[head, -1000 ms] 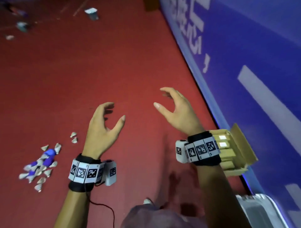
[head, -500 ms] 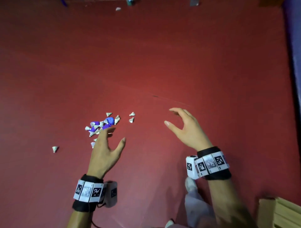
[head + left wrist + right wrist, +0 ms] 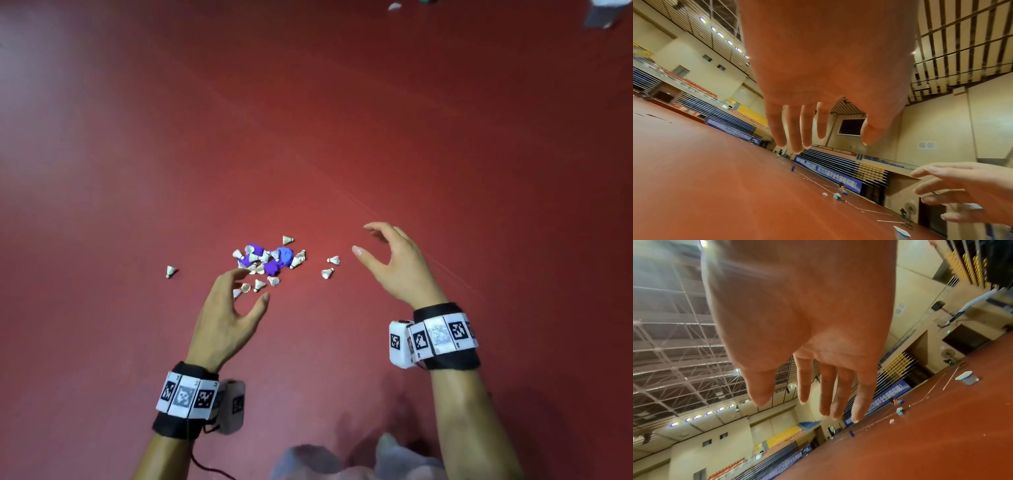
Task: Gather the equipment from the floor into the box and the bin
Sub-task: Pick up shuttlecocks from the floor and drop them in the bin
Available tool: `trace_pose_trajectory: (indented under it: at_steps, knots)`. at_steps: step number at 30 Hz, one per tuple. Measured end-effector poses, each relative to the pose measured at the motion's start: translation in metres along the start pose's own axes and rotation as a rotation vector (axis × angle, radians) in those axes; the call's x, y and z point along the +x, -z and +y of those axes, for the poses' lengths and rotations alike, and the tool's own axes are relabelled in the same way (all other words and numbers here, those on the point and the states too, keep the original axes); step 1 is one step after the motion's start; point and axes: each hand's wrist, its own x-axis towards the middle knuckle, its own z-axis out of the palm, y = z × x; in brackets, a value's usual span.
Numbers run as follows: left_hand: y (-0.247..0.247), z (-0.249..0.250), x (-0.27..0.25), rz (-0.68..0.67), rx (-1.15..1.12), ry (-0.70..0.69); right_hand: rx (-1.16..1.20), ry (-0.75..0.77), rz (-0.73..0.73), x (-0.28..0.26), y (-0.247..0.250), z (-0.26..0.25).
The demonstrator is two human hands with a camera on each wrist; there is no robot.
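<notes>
While shuttlecocks (image 3: pixel 270 262) lie heaped on the red floor (image 3: pixel 342 137), left hand (image 3: pixel 222 318) hovers just beside them, fingers (image 3: pixel 236 274) loosely spread, empty; right hand (image 3: pixel 399 263) likewise open, holding nothing.

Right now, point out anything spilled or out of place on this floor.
White shuttlecocks lie scattered in a loose heap with purple pieces on the red floor. One stray sits apart; both hands are empty.
</notes>
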Motion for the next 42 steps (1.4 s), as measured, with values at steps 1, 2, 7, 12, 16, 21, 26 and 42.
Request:
trace_pose_trajectory:
  at_steps: [1,2,7,12,16,21,26,42]
  knots:
    - [-0.001,-0.002,0.009,0.01,0.008,0.022,0.005,0.0,-0.021,0.016,-0.006,0.005]
    - [0.0,-0.005,0.017,0.018,0.018,0.045,0.008,0.0,-0.049,0.031,-0.014,0.009]
    - [0.003,-0.032,0.059,0.052,0.057,0.127,0.01,0.032,-0.17,0.11,-0.058,0.017]
    - [0.011,-0.084,0.124,0.073,0.063,0.175,-0.012,0.05,-0.228,0.194,-0.118,0.023]
    - [0.023,-0.129,0.211,0.057,0.052,0.166,-0.018,0.032,-0.205,0.271,-0.163,0.02]
    - [0.028,-0.164,0.342,-0.059,0.079,0.073,-0.047,-0.071,-0.112,0.342,-0.186,0.019]
    - [0.001,-0.17,0.462,-0.185,0.104,-0.06,-0.099,-0.184,-0.071,0.391,-0.182,0.041]
    - [-0.176,-0.263,0.819,-0.542,0.47,-0.056,-0.467,-0.381,-0.329,0.619,-0.256,0.245]
